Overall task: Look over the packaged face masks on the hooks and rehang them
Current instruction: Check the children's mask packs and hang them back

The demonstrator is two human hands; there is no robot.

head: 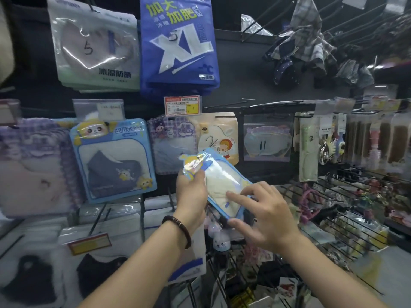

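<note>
A person's left hand [191,193] gripped the top of a blue-edged mask packet [222,177], held off the hooks and tilted face-up, apparently for checking. The right hand [264,216], fingers spread, steadied its lower end beside a matching hung packet [112,158].

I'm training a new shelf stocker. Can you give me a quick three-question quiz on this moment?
1. True or false: the pack being looked over hangs on a hook.
2. The left hand grips the pack at its: A) top end B) lower end C) middle
3. Short answer: which number is written on the clear pack that hangs on the wall to the right of the held one?

Key: 1 false, it is off the hooks and in the hands; 2 A; 3 11.
</note>
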